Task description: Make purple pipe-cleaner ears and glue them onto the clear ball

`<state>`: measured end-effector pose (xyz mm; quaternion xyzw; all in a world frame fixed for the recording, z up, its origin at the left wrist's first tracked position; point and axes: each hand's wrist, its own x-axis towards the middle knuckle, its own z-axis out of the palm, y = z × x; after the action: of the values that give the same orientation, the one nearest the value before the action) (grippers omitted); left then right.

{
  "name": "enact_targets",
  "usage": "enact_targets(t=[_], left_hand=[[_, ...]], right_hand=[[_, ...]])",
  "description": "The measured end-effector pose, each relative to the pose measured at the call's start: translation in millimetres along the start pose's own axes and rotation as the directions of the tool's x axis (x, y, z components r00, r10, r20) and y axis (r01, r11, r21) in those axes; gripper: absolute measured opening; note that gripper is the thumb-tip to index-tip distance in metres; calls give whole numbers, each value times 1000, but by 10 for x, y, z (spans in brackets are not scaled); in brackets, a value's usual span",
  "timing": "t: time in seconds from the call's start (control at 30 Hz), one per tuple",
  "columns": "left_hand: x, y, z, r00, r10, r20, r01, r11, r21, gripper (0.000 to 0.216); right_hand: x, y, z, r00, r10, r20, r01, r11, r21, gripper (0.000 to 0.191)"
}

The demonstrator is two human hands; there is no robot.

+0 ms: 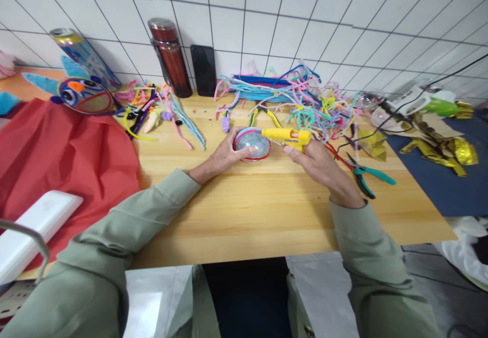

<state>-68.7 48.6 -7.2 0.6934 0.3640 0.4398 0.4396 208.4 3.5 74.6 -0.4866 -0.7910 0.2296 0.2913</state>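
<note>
My left hand grips a clear plastic dome above the wooden table; red and light blue pipe cleaner runs around its rim. In my right hand is a yellow hot glue gun, its nozzle pointing left at the dome's upper right edge. Whether the nozzle touches the rim I cannot tell. Beyond the dome lie pliers with yellow and green handles and a small purple pipe cleaner piece. Teal-handled pliers rest to the right of my right hand.
A pile of pipe cleaners lies along the tiled wall, beside a phone and a red thermos. At left are a decorated bird face, a can, red cloth and a white box. Gold foil lies right.
</note>
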Motion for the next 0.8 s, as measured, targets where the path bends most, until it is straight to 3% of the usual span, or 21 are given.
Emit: enact_targets(t=[0.3,0.8], left_hand=[[26,-34,-14,998,-52,-27,50,996,-77,81],[60,82,-68,985,-169,18,169,966,-195,63]], right_hand=[[-11,47,-3,1000,12,-10,-12,1000,-4,34],[-12,-16,-19,1000,10,-18,-10,1000,-1,35]])
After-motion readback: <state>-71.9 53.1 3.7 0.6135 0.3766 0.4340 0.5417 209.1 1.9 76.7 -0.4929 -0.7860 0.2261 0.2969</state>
